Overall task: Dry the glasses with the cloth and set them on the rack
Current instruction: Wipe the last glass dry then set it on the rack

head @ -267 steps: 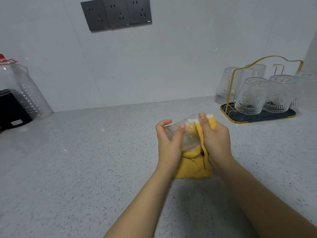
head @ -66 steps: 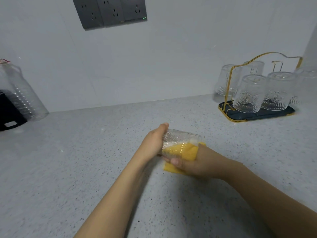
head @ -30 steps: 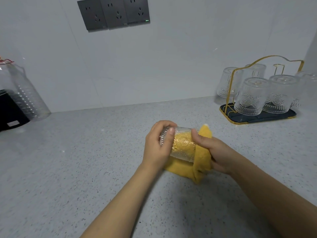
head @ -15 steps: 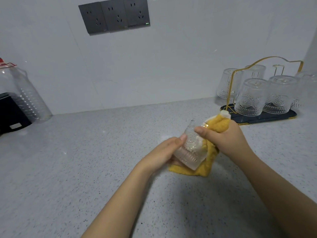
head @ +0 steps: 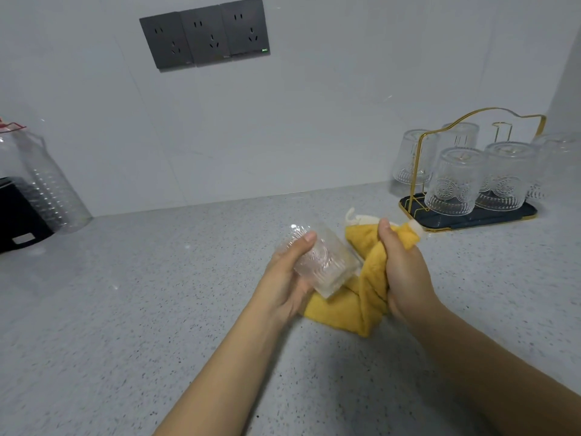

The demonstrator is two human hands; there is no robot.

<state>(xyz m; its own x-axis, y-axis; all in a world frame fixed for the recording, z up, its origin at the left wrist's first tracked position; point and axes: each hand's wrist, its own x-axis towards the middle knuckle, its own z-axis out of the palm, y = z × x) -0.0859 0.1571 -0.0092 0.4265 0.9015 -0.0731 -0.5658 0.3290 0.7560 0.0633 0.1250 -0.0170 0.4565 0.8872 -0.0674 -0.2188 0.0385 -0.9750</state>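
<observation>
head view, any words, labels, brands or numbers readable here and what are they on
No text can be read.
Wall sockets: small green mark at the lower right corner, too small to read.
Black appliance: pale label on its front, blurred.
Glasses on the rack: embossed patterns only, no lettering.

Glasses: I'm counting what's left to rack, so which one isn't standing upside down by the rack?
The glass gripped in the left hand, tilted beside the yellow cloth; the others stand inverted at the gold rack.

Clear patterned glass (head: 320, 262) tilted beside bunched yellow cloth (head: 361, 297); rack (head: 471, 220) far right
</observation>
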